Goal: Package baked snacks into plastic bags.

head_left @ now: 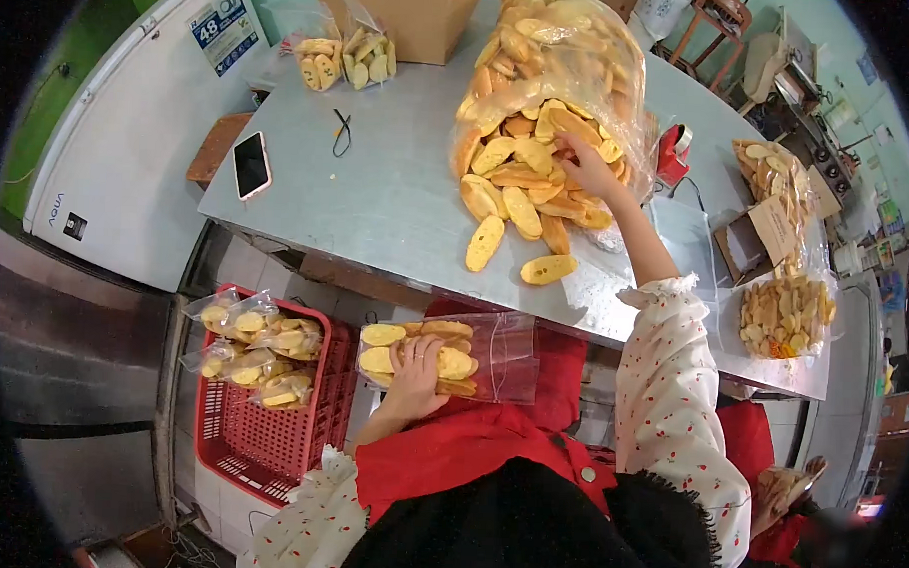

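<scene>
On my lap lies a clear zip bag (508, 361) partly filled with oval slices of dried bread. My left hand (418, 369) rests over the slices with spread fingers; whether it grips the bag I cannot tell. My right hand (582, 164) reaches into the mouth of a large clear plastic sack (560, 55) full of the same bread slices, its fingertips at a slice (576, 127). More slices have spilled from the sack onto the metal table (398, 192), and two lie near its front edge, one of them a yellow slice (549, 269).
A red plastic crate (269, 435) with several filled bags stands at lower left. On the table are a phone (251, 166), small filled bags (368, 56), a cardboard box (411, 19), a red tape dispenser (674, 155) and more bagged bread (787, 314). Another person sits at lower right.
</scene>
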Tool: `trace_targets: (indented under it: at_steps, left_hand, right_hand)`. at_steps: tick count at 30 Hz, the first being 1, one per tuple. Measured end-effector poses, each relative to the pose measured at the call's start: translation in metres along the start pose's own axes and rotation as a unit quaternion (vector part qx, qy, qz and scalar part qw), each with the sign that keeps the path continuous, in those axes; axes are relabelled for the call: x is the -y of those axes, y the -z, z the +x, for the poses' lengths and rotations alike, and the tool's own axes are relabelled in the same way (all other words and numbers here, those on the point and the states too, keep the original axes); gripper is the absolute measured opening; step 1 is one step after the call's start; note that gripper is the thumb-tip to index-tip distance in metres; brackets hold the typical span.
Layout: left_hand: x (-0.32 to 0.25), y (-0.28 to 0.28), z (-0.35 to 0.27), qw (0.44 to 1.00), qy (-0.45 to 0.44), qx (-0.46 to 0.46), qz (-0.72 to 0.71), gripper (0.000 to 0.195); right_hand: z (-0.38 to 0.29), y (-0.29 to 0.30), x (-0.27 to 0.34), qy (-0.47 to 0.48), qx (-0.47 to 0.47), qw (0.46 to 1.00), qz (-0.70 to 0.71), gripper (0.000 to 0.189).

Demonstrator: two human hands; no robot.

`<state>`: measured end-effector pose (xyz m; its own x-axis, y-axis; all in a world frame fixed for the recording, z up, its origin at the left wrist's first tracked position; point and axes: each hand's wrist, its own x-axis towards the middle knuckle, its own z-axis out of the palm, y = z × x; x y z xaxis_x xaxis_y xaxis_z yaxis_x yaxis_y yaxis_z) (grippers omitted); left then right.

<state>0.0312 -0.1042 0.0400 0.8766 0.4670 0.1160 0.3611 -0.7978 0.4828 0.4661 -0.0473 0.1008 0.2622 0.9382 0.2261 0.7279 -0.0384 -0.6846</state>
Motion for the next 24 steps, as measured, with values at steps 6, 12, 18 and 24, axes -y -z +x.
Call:
trace_targets:
  at_steps: [6,12,18,24]
  left_hand:
    - [-0.003,0.000,0.003,1.000,-0.003,-0.005,-0.004,0.085]
    - [-0.004,-0.001,0.003,1.000,-0.002,0.010,0.005,0.083]
    - [-0.005,-0.002,0.000,1.000,0.017,0.007,-0.010,0.085]
    - [-0.003,-0.005,-0.008,0.998,0.057,-0.007,-0.010,0.088]
  right_hand:
    - [0.010,-0.005,-0.003,0.115,-0.048,0.960,-0.249,0.029]
    - [0.019,-0.038,0.035,0.022,-0.057,0.950,-0.306,0.033]
    - [0.003,-0.023,0.021,0.062,-0.058,0.956,-0.282,0.037]
    - [-0.049,-0.012,0.041,0.040,-0.120,0.963,-0.240,0.026]
